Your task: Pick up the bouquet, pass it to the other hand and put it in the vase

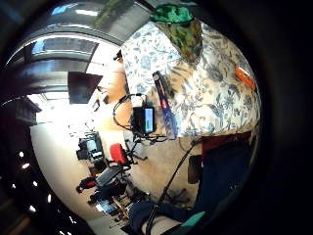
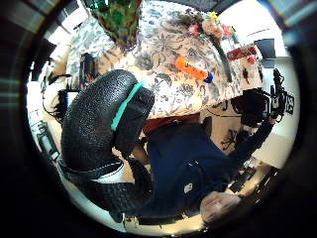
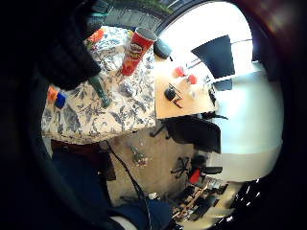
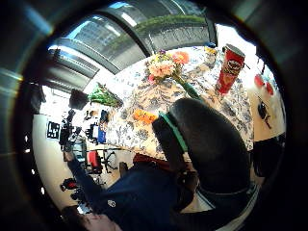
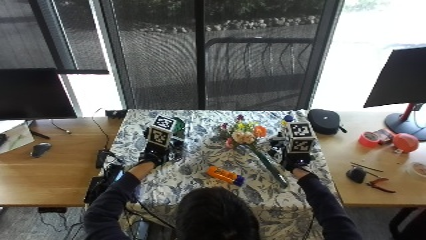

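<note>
The bouquet (image 5: 243,134) of pink, orange and yellow flowers lies on the floral tablecloth (image 5: 200,187) at the centre, its green stem (image 5: 271,170) running toward my right hand (image 5: 296,161). That hand hovers just beside the stem's end and holds nothing. A green patterned vase (image 5: 178,125) stands at the back left, right behind my left hand (image 5: 154,156), which is also empty. The palm views show the bouquet (image 4: 166,67) (image 2: 205,25) and the vase (image 1: 181,29) (image 2: 119,17) apart from both palms. Both hands have relaxed fingers.
An orange bottle with a blue cap (image 5: 224,175) lies on the cloth between my hands. A red crisp can (image 4: 230,67) stands near the right hand. A black pouch (image 5: 324,120), tape rolls and tools sit on the wooden desk to the right.
</note>
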Tool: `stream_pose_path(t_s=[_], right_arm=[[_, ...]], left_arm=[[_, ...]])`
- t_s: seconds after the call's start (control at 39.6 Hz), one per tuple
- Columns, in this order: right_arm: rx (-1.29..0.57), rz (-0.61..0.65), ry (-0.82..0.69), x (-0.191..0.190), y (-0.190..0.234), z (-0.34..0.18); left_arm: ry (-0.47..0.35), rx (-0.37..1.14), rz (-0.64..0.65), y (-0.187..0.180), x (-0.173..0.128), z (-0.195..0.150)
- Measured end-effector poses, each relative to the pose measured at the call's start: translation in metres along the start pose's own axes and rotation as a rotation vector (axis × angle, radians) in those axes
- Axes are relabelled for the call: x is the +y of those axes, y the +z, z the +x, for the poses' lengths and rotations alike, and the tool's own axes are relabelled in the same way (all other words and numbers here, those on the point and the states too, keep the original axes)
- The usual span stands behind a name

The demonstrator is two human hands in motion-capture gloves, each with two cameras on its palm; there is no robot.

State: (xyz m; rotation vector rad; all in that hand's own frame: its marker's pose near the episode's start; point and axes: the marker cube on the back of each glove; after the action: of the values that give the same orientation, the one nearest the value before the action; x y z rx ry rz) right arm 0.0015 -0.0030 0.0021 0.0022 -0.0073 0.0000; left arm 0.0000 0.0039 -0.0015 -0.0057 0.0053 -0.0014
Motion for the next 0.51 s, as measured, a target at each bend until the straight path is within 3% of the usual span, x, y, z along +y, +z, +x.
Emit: stream_pose_path(t_s=[0.13, 0.51], right_arm=[[-0.017, -0.004, 0.004, -0.004, 0.003, 0.006], [-0.035, 0.065, -0.028, -0.019, -0.006, -0.008]], left_arm=[[-0.016, -0.009, -0.017, -0.003, 0.013, -0.003], [-0.040, 0.036, 0.030, -0.011, 0.010, -0.005]])
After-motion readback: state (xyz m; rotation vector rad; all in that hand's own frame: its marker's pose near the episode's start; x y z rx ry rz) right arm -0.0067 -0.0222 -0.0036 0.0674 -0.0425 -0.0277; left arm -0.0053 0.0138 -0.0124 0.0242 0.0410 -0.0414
